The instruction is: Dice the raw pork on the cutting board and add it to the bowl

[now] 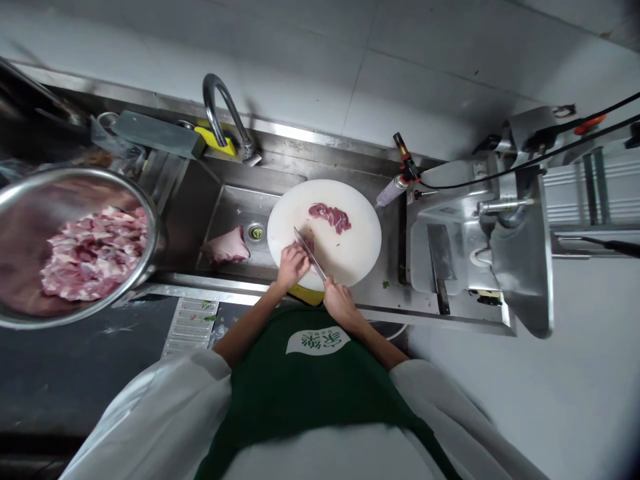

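Note:
On the round white cutting board [350, 260] my right hand [341, 303] is wrapped round the handle of a kitchen knife [311, 255], its blade slanting up to the left. The blade lies against a small piece of raw meat [307, 241]. My left hand [293, 265] presses on that meat with curled fingers, just left of the blade, and hides part of it. Farther back on the board lies a row of cut meat slices [331, 217]. A larger chunk of meat with pale skin [227, 247] rests in the sink to the left.
A big steel bowl [155, 233] of cut meat [100, 253] stands at the left. Behind the sink [230, 200] rises a curved faucet [220, 100]. To the right are a blowtorch [400, 177], a cleaver [440, 257] on a lid-like tray, and a metal slicing machine [520, 240].

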